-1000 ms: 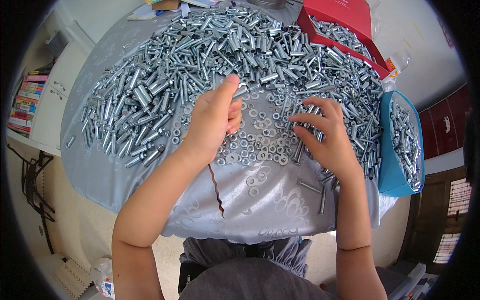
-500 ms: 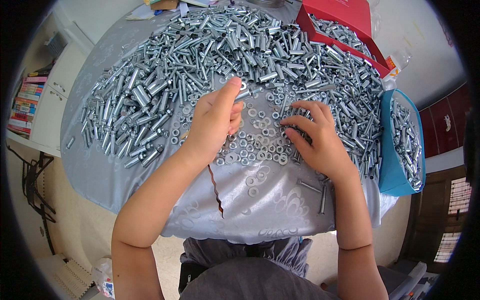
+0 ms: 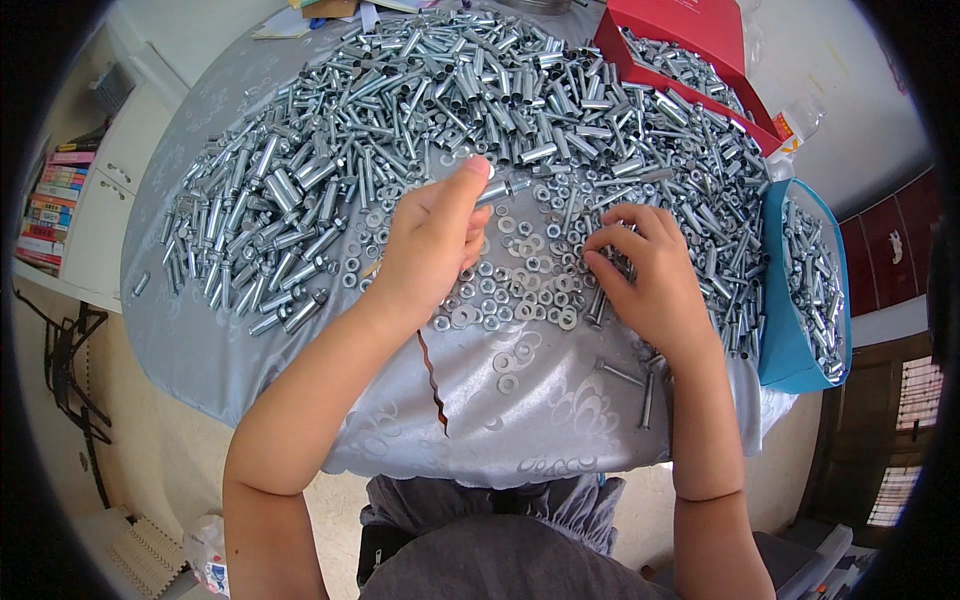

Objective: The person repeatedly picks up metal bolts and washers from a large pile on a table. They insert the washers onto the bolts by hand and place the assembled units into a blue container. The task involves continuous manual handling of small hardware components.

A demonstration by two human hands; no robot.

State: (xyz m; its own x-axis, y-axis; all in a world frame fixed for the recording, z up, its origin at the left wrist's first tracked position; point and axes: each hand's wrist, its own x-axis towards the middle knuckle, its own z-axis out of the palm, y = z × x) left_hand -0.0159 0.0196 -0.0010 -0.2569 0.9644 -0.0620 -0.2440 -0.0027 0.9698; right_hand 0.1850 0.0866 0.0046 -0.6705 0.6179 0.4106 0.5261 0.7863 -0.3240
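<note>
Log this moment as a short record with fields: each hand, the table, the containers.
left hand: pinches a metal sleeve at its fingertips
right hand: fingers down among loose nuts and washers
table: grey patterned cloth, heaped with silver sleeves and bolts
red box: far right, holds metal parts
blue bin: right edge, holds metal parts

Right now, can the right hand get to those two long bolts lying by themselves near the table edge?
Probably yes. The two long bolts lie on bare cloth just beside the right hand, near its wrist, and nothing covers them.
</note>
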